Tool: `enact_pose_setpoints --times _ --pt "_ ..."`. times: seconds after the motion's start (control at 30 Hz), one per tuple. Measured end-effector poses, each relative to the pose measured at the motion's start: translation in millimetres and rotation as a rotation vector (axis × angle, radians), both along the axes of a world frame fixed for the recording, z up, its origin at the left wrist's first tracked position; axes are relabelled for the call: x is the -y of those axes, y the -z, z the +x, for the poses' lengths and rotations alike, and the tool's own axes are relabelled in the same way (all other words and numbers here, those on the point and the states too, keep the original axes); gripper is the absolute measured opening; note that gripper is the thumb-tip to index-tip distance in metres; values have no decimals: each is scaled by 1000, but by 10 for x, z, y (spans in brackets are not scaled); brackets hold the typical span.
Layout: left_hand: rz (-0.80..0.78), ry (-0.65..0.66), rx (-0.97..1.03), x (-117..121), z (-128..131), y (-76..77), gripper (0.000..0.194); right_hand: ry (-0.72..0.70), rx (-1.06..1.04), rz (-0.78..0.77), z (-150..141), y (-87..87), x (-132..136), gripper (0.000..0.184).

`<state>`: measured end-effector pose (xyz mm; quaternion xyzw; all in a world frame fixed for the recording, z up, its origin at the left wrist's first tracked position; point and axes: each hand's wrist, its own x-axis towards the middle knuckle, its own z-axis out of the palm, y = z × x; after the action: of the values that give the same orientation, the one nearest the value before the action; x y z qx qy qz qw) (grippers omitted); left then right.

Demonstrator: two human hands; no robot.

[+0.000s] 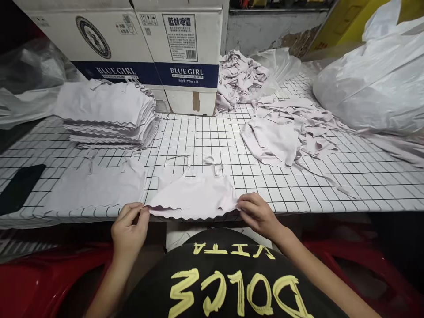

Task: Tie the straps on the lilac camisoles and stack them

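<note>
A small pale lilac strap top (194,194) lies flat at the near edge of the grid-patterned table (212,141), its scalloped hem toward me. My left hand (130,229) pinches the hem's left corner. My right hand (257,214) pinches the hem's right corner. Both hands are closed on the cloth. Another flat pale top (96,185) lies just to the left of it.
A neat stack of folded tops (109,112) sits at the back left before two Blue Girl cartons (149,48). Loose unfolded tops (285,128) heap at the right, a crumpled pile (236,77) behind. A big white plastic bag (374,84) fills the far right. A black phone (18,187) lies left.
</note>
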<state>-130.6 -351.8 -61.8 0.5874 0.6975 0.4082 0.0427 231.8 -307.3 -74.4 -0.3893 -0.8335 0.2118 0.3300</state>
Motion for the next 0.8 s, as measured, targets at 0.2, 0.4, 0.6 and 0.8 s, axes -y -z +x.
enact_pose_setpoints --times 0.2,0.4,0.6,0.8 --pt "128 -8 308 -84 -147 -688 13 119 -420 -218 -114 -705 -329 2" --pt "126 149 544 -431 -722 -1549 13 -23 -471 -458 -445 -1715 -1186 17" --pt "-37 -263 242 -788 -1488 -2019 37 -229 -424 -680 -1143 -1936 -1846 19" --pt "-188 -352 220 -1166 -2118 -2270 52 -287 -528 -688 -2284 -1930 -2327 27"
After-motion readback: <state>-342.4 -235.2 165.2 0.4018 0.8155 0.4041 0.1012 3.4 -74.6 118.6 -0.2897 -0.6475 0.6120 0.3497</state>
